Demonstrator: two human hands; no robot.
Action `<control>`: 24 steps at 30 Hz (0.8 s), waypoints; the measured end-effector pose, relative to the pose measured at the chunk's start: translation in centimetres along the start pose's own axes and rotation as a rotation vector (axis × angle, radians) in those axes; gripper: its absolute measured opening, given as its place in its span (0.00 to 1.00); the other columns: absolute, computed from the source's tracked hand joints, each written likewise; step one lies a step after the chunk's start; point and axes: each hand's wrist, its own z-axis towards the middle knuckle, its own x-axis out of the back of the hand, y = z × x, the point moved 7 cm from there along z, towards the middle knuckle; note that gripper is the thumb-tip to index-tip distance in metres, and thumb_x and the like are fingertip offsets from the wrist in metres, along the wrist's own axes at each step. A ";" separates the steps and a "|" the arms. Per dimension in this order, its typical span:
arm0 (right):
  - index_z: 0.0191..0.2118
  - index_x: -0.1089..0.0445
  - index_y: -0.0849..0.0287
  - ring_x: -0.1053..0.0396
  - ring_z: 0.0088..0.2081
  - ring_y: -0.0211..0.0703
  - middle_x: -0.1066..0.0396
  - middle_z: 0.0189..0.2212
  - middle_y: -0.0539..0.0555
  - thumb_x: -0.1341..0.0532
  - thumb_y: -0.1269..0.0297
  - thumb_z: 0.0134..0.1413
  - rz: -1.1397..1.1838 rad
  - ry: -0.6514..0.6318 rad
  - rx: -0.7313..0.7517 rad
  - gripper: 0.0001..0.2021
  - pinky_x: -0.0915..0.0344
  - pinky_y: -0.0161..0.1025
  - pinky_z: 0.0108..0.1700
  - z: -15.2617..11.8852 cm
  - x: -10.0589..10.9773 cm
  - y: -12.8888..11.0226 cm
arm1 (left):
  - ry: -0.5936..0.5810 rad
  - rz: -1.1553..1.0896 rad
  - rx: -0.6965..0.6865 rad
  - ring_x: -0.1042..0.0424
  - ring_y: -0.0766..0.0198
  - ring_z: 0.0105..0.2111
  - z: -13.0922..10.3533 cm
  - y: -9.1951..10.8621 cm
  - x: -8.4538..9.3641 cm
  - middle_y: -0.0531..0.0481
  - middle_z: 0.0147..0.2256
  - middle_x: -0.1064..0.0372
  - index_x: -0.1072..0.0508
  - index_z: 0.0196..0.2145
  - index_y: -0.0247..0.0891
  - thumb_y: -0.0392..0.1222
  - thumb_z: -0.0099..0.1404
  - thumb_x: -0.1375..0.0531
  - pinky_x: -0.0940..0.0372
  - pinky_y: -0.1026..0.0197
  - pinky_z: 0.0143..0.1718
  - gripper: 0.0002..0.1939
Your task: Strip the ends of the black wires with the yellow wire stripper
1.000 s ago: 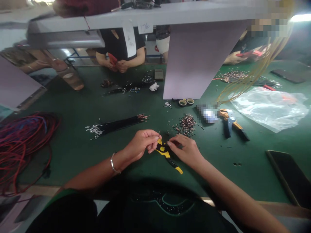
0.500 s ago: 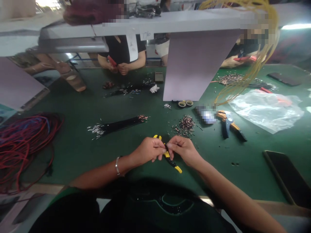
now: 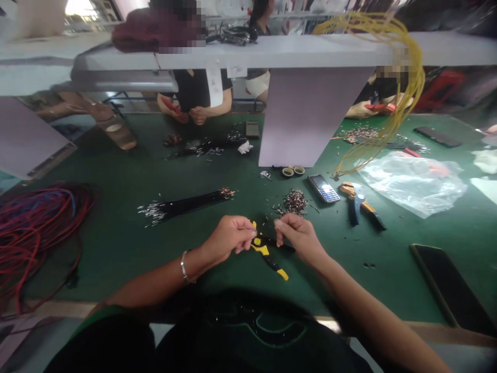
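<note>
My left hand point(image 3: 233, 236) is closed in a pinch at the left side of yellow-and-black pliers point(image 3: 261, 248) that lie on the green table. Whatever its fingertips hold is too small to make out. Across a short gap my right hand point(image 3: 297, 235) is also pinched, just above the pliers' dark handle; its fingers hide anything between them. Beyond it lies a pile of small copper-coloured terminals point(image 3: 295, 202). Farther left rests a bundle of black wires point(image 3: 190, 203) with silvery left ends and coppery right ends.
Orange-and-blue wire strippers point(image 3: 359, 204), a keypad phone point(image 3: 323, 188) and a clear plastic bag point(image 3: 413, 181) lie to the right. A dark smartphone point(image 3: 452, 287) is near the front edge. Red cables point(image 3: 42, 238) are coiled left. A shelf support panel point(image 3: 306, 114) stands ahead; co-workers sit opposite.
My hands have moved apart from being together over the pliers, uncovering more of them. The view has tilted up slightly, and the keypad phone now shows clearly.
</note>
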 end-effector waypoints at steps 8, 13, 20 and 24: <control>0.43 0.31 0.60 0.32 0.40 0.54 0.29 0.37 0.60 0.36 0.53 0.48 -1.078 -0.153 0.364 0.19 0.34 0.48 0.39 -3.2 -3.5 -1.7 | 0.079 -0.042 -0.063 0.45 0.76 0.11 0.2 1.6 1.6 0.55 0.13 0.36 0.29 0.24 0.31 0.38 0.51 0.37 0.52 0.71 0.13 0.07; 0.48 0.32 0.62 0.35 0.45 0.59 0.31 0.43 0.63 0.34 0.57 0.42 -1.155 -0.182 0.344 0.25 0.34 0.53 0.44 -3.9 -3.3 0.3 | 0.094 -0.060 -0.096 0.45 0.76 0.11 0.5 1.9 2.2 0.55 0.13 0.36 0.29 0.25 0.31 0.37 0.52 0.37 0.52 0.71 0.13 0.05; 0.42 0.30 0.60 0.31 0.36 0.47 0.29 0.36 0.55 0.38 0.63 0.39 -0.542 -0.120 -0.018 0.18 0.32 0.46 0.40 -1.7 -0.3 1.4 | 0.147 -0.078 -0.140 0.46 0.76 0.11 0.4 2.9 3.2 0.55 0.13 0.35 0.29 0.25 0.31 0.37 0.52 0.37 0.50 0.70 0.13 0.05; 0.40 0.31 0.62 0.31 0.30 0.44 0.28 0.32 0.57 0.43 0.60 0.47 0.157 -0.154 -0.232 0.14 0.33 0.41 0.33 -1.0 0.1 0.8 | 0.144 -0.070 -0.142 0.46 0.76 0.11 0.4 2.9 3.3 0.55 0.13 0.35 0.29 0.25 0.31 0.37 0.52 0.37 0.49 0.70 0.12 0.06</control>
